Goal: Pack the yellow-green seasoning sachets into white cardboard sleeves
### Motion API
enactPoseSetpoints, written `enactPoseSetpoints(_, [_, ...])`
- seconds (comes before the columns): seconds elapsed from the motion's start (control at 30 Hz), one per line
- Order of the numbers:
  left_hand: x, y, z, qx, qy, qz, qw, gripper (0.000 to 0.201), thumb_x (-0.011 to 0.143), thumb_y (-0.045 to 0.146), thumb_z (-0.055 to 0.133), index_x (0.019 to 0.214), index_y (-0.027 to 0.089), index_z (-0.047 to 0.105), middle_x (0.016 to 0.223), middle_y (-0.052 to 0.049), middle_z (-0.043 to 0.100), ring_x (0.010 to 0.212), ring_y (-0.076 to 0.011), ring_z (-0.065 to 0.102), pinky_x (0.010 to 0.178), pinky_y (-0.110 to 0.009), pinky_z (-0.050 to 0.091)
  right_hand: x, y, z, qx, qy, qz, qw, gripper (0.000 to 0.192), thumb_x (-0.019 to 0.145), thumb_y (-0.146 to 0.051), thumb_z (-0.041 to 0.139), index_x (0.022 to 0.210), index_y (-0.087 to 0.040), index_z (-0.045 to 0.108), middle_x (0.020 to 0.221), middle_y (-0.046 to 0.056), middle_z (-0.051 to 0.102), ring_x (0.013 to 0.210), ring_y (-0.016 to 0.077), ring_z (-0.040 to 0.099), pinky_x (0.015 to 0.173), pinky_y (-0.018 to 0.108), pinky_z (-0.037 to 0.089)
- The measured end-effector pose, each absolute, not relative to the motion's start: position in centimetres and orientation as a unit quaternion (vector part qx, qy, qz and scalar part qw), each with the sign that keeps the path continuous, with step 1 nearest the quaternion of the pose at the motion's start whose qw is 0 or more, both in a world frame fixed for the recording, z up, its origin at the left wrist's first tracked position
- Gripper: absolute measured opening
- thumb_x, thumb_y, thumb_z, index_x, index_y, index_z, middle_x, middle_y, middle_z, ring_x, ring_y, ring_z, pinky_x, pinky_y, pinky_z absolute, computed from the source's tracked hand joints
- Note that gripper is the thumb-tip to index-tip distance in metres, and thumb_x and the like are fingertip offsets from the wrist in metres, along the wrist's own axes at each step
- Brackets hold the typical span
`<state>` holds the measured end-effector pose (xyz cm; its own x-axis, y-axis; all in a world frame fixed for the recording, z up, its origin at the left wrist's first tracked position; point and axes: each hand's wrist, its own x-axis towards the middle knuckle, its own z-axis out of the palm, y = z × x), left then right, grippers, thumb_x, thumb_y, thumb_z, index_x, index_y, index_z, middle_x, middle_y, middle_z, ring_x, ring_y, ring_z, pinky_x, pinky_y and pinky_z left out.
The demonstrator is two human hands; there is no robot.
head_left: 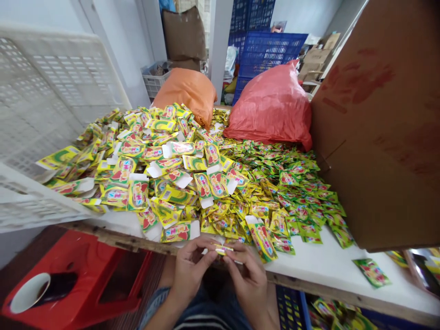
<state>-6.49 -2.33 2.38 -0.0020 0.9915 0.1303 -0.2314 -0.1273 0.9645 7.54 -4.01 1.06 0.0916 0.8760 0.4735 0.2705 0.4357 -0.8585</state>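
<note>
Sachet (223,250) pinched between left hand (188,270) and right hand (248,280) — mid-fold, likely; next needs a steady two-handed grip.

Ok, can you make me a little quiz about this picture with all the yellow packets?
1. True or false: both hands, the left hand and the right hand, pinch one small yellow packet between them.
2. What stands on the red stool? A) a white cup B) a blue crate C) a cardboard box
3. Fill in: behind the packet pile on the table lie an orange sack and a ____ sack.

Key: 1 true; 2 A, the white cup; 3 red.
</note>
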Motion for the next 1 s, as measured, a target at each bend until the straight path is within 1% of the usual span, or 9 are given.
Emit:
enactPoseSetpoints(0.17, [-7.9, -2.0, 1.7, 0.615, 0.401, 0.526, 0.429, 0.021, 0.075, 0.010, 0.062, 0.088, 0.024, 0.070, 0.091, -0.005, 0.070, 0.088, -0.0194, 0.064, 0.079, -0.031, 0.051, 7.7, -4.0, 1.6, -0.448, -0.663, 0.267, 0.537, 0.030, 0.081, -0.009, 0.055, 0.103, -0.027, 0.063, 0.094, 0.005, 0.065, 0.090, 0.0180, 0.061, 0.075, 0.031, 0.053])
enactPoseSetpoints(0.27, [-8.7, -1.5, 1.0, 0.680, 0.368, 0.485, 0.408, 0.027, 0.073, 0.009, 0.063, 0.093, 0.026, 0.070, 0.097, -0.006, 0.069, 0.092, -0.0212, 0.063, 0.080, -0.032, 0.051, 7.9, -3.7, 2.1, -0.438, -0.682, 0.277, 0.516, 0.031, 0.082, -0.009, 0.053, 0.106, -0.027, 0.062, 0.096, 0.005, 0.065, 0.090, 0.0177, 0.061, 0.075, 0.031, 0.053])
enactPoseSetpoints(0.33, [-8.5, -1.4, 0.6, 0.658, 0.380, 0.492, 0.424, 0.030, 0.072, 0.010, 0.065, 0.098, 0.025, 0.067, 0.099, -0.006, 0.069, 0.094, -0.0216, 0.063, 0.082, -0.033, 0.051, 7.9, -3.7, 2.0, -0.449, -0.677, 0.278, 0.513, 0.029, 0.083, -0.011, 0.052, 0.104, -0.027, 0.063, 0.096, 0.005, 0.065, 0.091, 0.0179, 0.061, 0.076, 0.031, 0.053])
enactPoseSetpoints(0.47, [-7.2, -2.1, 0.6, 0.529, 0.420, 0.545, 0.497, 0.043, 0.074, 0.015, 0.064, 0.114, 0.025, 0.053, 0.097, -0.005, 0.069, 0.091, -0.0203, 0.065, 0.077, -0.033, 0.054, 7.8, -4.1, 0.9, -0.470, -0.638, 0.262, 0.550, 0.030, 0.080, -0.010, 0.056, 0.105, -0.026, 0.060, 0.097, 0.004, 0.066, 0.092, 0.0182, 0.062, 0.079, 0.031, 0.053])
enactPoseSetpoints(0.57, [-6.7, -2.5, 1.3, 0.548, 0.412, 0.551, 0.476, 0.025, 0.073, 0.015, 0.065, 0.097, 0.023, 0.064, 0.093, -0.005, 0.070, 0.090, -0.0203, 0.065, 0.080, -0.032, 0.052, 7.6, -4.5, 0.2, -0.467, -0.628, 0.260, 0.566, 0.033, 0.079, -0.008, 0.056, 0.105, -0.026, 0.061, 0.100, 0.004, 0.066, 0.095, 0.0187, 0.061, 0.081, 0.032, 0.052])
enactPoseSetpoints(0.67, [-6.7, -2.4, 2.0, 0.571, 0.412, 0.538, 0.464, 0.007, 0.073, 0.015, 0.065, 0.076, 0.020, 0.070, 0.083, -0.005, 0.071, 0.083, -0.0198, 0.066, 0.076, -0.030, 0.053, 7.6, -4.5, 0.8, -0.457, -0.627, 0.264, 0.573, 0.029, 0.078, -0.007, 0.057, 0.099, -0.026, 0.064, 0.095, 0.004, 0.067, 0.091, 0.0181, 0.063, 0.077, 0.031, 0.053])
enactPoseSetpoints(0.73, [-6.7, -2.2, 2.2, 0.545, 0.426, 0.537, 0.482, 0.007, 0.072, 0.016, 0.066, 0.077, 0.020, 0.069, 0.082, -0.005, 0.071, 0.080, -0.0199, 0.066, 0.072, -0.029, 0.054, 7.9, -4.4, 1.7, -0.455, -0.626, 0.270, 0.573, 0.026, 0.078, -0.007, 0.058, 0.095, -0.026, 0.066, 0.090, 0.003, 0.067, 0.085, 0.0173, 0.064, 0.072, 0.029, 0.054])
enactPoseSetpoints(0.87, [-5.8, -2.2, 2.0, 0.471, 0.428, 0.555, 0.536, 0.032, 0.067, 0.020, 0.071, 0.098, 0.020, 0.063, 0.085, -0.005, 0.070, 0.078, -0.0200, 0.067, 0.067, -0.028, 0.055, 8.6, -4.6, 2.8, -0.474, -0.611, 0.257, 0.580, 0.024, 0.078, -0.009, 0.058, 0.095, -0.025, 0.065, 0.089, 0.004, 0.068, 0.084, 0.0187, 0.064, 0.070, 0.030, 0.055])
enactPoseSetpoints(1.0, [-4.6, -2.4, 2.3, 0.492, 0.401, 0.569, 0.522, 0.018, 0.065, 0.017, 0.073, 0.081, 0.020, 0.066, 0.080, -0.003, 0.069, 0.075, -0.0178, 0.066, 0.066, -0.025, 0.054, 8.7, -5.0, 2.7, -0.470, -0.616, 0.219, 0.593, 0.029, 0.077, -0.009, 0.059, 0.100, -0.026, 0.062, 0.091, 0.005, 0.068, 0.086, 0.0204, 0.064, 0.073, 0.034, 0.054])
